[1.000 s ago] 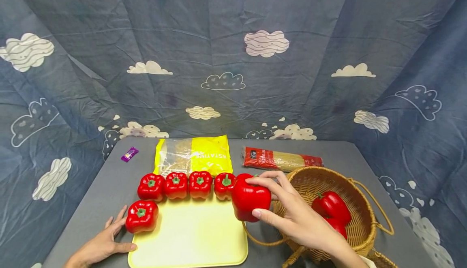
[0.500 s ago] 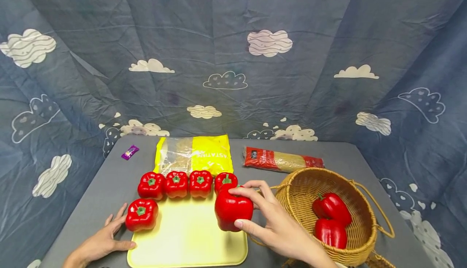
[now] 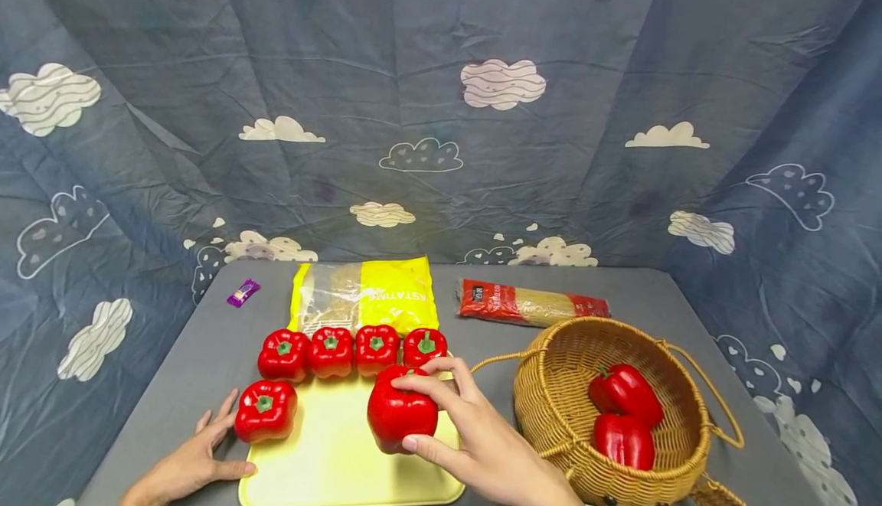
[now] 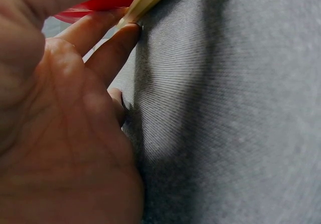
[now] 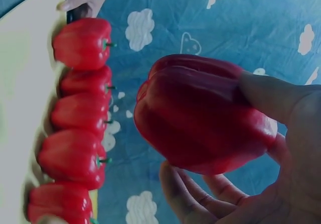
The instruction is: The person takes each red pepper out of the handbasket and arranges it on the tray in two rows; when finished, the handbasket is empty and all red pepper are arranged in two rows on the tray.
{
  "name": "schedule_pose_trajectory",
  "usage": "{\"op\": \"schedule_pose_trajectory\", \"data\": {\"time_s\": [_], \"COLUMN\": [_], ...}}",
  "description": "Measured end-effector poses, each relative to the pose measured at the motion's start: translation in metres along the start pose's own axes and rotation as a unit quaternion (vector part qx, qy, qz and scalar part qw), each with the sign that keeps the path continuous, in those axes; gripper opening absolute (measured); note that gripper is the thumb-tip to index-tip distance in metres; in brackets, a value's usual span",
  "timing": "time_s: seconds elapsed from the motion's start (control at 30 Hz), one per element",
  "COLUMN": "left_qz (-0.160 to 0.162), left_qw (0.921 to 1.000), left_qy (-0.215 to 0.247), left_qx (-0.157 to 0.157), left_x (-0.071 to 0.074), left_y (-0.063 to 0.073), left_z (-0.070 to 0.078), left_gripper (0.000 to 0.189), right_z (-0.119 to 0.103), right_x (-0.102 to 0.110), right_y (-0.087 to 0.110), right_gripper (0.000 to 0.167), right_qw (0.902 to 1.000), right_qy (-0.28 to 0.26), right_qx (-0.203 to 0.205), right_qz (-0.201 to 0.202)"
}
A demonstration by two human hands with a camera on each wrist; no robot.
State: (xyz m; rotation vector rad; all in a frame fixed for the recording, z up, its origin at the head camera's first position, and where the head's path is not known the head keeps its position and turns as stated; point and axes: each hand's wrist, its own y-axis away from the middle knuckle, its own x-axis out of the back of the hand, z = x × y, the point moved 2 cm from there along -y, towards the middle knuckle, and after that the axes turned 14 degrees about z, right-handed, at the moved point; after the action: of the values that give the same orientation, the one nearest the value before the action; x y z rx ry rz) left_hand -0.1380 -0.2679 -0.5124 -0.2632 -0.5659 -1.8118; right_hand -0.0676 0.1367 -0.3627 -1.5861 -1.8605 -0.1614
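Note:
My right hand point(image 3: 485, 441) grips a red bell pepper point(image 3: 402, 412) and holds it over the pale yellow tray point(image 3: 344, 452). In the right wrist view, thumb and fingers curl round that bell pepper point(image 5: 200, 118). Several more red bell peppers point(image 3: 329, 354) stand in a row along the tray's far edge, green stems up. Another bell pepper point(image 3: 265, 412) sits at the tray's left side. My left hand point(image 3: 189, 456), fingers spread and fairly straight, touches the tray's left edge; the left wrist view shows its fingertips against the tray rim point(image 4: 145, 0).
A wicker basket point(image 3: 544, 406) with two red bell peppers point(image 3: 625, 395) inside stands at the right. Behind the tray lies a yellow pasta bag point(image 3: 396, 292). A red spaghetti packet point(image 3: 530, 303) and a small purple wrapped sweet point(image 3: 244, 292) lie on the grey table point(image 3: 186, 376).
My right hand has carried the held bell pepper left and nearer, from beside the basket to over the tray's middle. The left hand has stayed in place.

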Motion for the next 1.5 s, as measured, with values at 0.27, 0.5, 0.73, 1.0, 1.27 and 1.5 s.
{"op": "schedule_pose_trajectory", "data": {"time_s": [0.27, 0.5, 0.73, 1.0, 1.27, 1.5], "left_qz": [-0.001, -0.001, -0.003, 0.003, -0.001, -0.010], "left_qw": [1.0000, 1.0000, 1.0000, 0.9996, 0.9998, 0.9998], "left_qy": [-0.004, -0.003, 0.001, 0.015, 0.013, 0.014], "left_qx": [0.005, 0.006, 0.008, -0.024, -0.016, -0.005], "left_x": [-0.001, 0.001, 0.001, -0.001, 0.000, 0.000], "left_y": [0.000, 0.000, 0.000, 0.002, 0.000, 0.000], "left_z": [-0.002, -0.001, 0.000, 0.000, 0.000, -0.002], "left_gripper": [0.085, 0.085, 0.086, 0.082, 0.083, 0.084], "right_z": [-0.006, -0.008, -0.007, -0.004, 0.002, 0.009], "right_x": [-0.017, -0.036, -0.049, -0.061, -0.074, -0.085], "right_y": [-0.006, -0.014, -0.023, -0.031, -0.037, -0.043], "right_gripper": [0.048, 0.051, 0.062, 0.068, 0.058, 0.056], "right_qw": [0.9999, 0.9993, 0.9980, 0.9975, 0.9962, 0.9952], "right_qy": [-0.015, -0.035, -0.062, -0.068, -0.083, -0.092], "right_qx": [-0.004, 0.008, -0.009, -0.009, -0.013, -0.022], "right_qz": [-0.005, 0.008, 0.010, 0.014, 0.026, 0.023]}}
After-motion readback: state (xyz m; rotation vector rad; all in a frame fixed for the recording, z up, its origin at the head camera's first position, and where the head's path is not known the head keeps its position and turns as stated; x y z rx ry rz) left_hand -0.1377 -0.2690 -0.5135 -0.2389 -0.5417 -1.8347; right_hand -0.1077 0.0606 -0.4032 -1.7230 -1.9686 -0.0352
